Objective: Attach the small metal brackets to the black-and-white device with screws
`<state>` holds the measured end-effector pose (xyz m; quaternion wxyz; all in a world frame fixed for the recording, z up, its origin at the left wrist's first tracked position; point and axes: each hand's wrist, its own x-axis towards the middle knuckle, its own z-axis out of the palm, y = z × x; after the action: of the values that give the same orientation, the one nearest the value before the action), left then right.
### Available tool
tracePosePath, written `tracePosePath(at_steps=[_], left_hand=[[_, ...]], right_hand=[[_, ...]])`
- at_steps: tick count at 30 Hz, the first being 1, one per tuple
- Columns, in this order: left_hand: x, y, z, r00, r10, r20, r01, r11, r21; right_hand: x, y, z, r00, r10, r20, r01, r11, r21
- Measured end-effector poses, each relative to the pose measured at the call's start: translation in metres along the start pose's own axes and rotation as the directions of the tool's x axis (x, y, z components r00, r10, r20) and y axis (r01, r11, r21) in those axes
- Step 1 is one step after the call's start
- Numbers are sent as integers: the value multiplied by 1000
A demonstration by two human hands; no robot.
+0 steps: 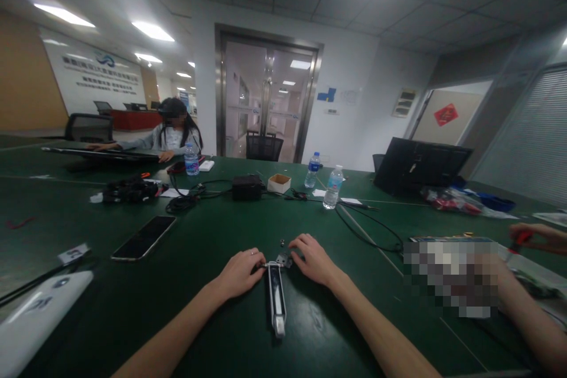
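A long, narrow metal-framed part point(276, 298) with a dark inset lies on the green table, its far end between my two hands. A small metal bracket plate point(282, 260) sits at that end. My left hand point(241, 271) rests on the table to the left, thumb and bent fingers closed at the end of the part. My right hand point(313, 261) lies to the right with its fingers curved and apart, the tips beside the bracket plate. A small metal piece point(282, 243) lies just beyond. Exact finger contacts are too small to make out.
A phone point(144, 238) lies to the left, a white device point(44, 319) nearer. Cables, a black box point(247, 187), an open carton point(279, 183) and water bottles point(333, 187) stand beyond. At right, a co-worker's hand point(543, 237) holds a red-handled screwdriver point(520, 240); another person sits far left.
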<state>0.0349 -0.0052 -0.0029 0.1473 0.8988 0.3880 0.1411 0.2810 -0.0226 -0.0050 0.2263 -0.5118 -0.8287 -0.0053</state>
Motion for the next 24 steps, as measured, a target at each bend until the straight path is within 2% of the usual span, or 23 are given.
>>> tracePosePath(at_steps=[6,10,13,20,24], left_hand=[[5,-9,6,999,-37,-17,36,999,-34],[5,-12,8,997,-63,-45,60,996,-63],[5,-15,9,996,-75,-57,71,995,-67],[4,-13,6,997,-67,-41,66,997,-32],[2,-9,1,997,-67,-33,67,998,12]], right_hand=[[-1,19,3,981,194,-24,-195,965,-177],[-2,26,4,954,299,29,-282,923,-262],[-2,28,5,947,313,77,-283,921,-267],[-1,30,7,941,337,-7,-327,907,-265],[-3,33,12,928,373,22,-355,900,-253]])
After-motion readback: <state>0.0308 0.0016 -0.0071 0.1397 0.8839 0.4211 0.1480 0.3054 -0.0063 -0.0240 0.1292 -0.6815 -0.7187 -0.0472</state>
